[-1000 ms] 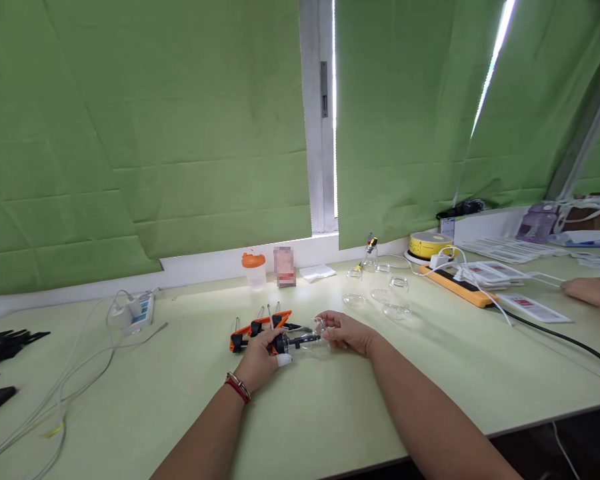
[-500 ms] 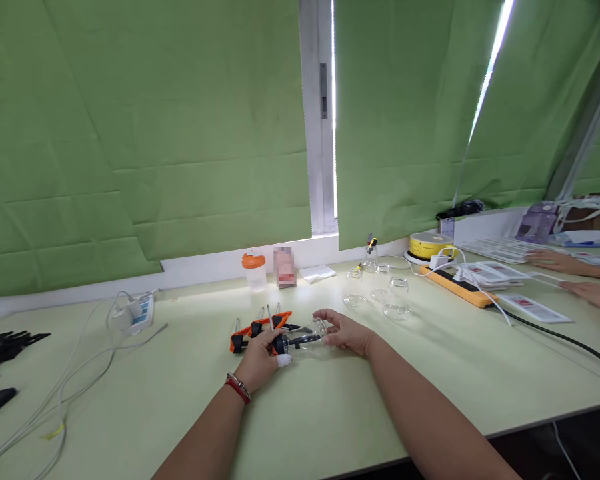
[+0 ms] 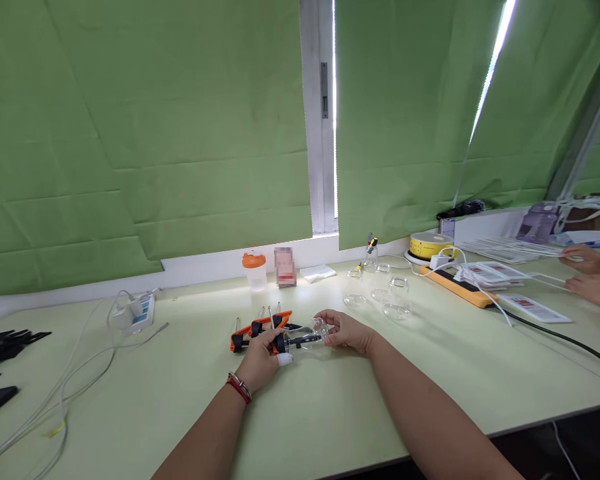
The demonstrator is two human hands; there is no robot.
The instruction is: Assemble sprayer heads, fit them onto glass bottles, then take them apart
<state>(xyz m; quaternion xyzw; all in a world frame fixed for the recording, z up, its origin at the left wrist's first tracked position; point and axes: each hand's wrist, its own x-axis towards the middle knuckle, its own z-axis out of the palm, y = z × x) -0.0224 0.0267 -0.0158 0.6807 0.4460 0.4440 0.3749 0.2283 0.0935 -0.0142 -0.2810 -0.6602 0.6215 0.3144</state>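
Note:
In the middle of the desk, my left hand (image 3: pixel 261 359) is closed around a black fitting (image 3: pixel 280 343) with a dark rod reaching to the right. A white wrap covers its thumb tip. My right hand (image 3: pixel 347 331) grips a clear glass bottle (image 3: pixel 321 328) at its right end, and the rod appears to lie inside it. Just beyond my left hand are more orange-and-black pieces (image 3: pixel 270 321) with thin metal rods, partly hidden. Several clear glass bottles, such as this wide-based one (image 3: pixel 397 303), stand to the right.
At the back stand a cup with an orange lid (image 3: pixel 255 270), a pinkish box (image 3: pixel 285 268) and folded white paper (image 3: pixel 317 273). An orange power strip (image 3: pixel 457 287), cables and printed sheets (image 3: pixel 535 309) lie right, near another person's hands (image 3: pixel 593 277). Cables and a white power strip (image 3: pixel 143 315) lie left.
My hands stay almost in place with the fitting and glass bottle. At the right, the other person's hands have shifted at the sheets, one lifting a sheet's edge.

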